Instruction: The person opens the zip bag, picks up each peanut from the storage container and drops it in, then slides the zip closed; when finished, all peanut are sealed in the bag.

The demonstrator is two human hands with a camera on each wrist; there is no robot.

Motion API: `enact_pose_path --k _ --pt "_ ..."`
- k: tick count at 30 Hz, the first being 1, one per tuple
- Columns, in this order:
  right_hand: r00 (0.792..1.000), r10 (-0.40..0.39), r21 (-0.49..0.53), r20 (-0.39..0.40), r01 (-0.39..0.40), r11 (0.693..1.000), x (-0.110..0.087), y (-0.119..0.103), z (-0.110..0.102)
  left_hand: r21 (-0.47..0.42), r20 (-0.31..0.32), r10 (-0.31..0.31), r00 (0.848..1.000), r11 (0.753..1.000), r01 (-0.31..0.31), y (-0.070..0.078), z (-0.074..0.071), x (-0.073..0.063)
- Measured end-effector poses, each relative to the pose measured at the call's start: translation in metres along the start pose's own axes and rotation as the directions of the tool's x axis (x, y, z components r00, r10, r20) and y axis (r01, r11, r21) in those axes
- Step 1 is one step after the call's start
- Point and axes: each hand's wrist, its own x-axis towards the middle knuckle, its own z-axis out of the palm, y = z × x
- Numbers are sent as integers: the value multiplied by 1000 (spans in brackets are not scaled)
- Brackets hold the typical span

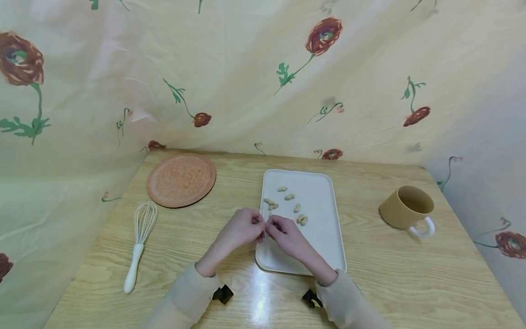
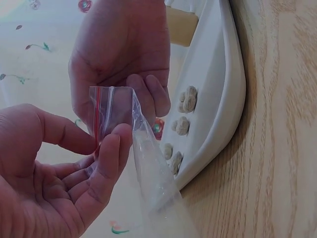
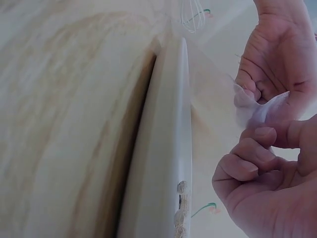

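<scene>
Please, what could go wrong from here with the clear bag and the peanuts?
The clear bag may slip or crumple, since the left hand and right hand seem to pinch it only near its top edge. Its lower part hangs loose, so it could swing and nudge the peanuts on the white tray. A bump might also scatter them, as both hands are close to the tray's edge.

A small bag of clear, thin plastic (image 2: 151, 168) is held up over the left edge of the tray (image 1: 320, 196), nearer its front-left corner than its back-left one. A red line, paired with pale parallel lines, is printed or pressed along the bag's mouth end, which is pinched and kept uppermost. The body is left hanging below, limp and creased. Whether the mouth is parted cannot be told.
</scene>
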Motion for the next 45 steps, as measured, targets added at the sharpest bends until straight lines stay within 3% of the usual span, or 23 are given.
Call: enact_pose_path --k 8,16,24,30,38,45 --pt "999 -30 -15 -13 30 999 0 0 1 -42 -4 -11 1000 999 11 -1 -1 1" --pt "996 -5 43 -88 8 999 1 -4 1 -74 -20 -6 1000 997 5 2 -1 3" --pt "986 51 69 -157 -40 997 2 -5 0 -228 -4 -51 999 972 49 8 -6 2" --pt "988 89 59 -128 -82 995 4 -5 -6 -220 14 -76 997 972 78 5 -10 3" --pt "984 147 77 -100 -139 987 5 -1 -14 -125 31 -74 997 989 77 -1 -15 4" --pt "981 150 29 -124 -148 989 7 0 -20 -119 29 -108 994 987 111 -1 -21 2"
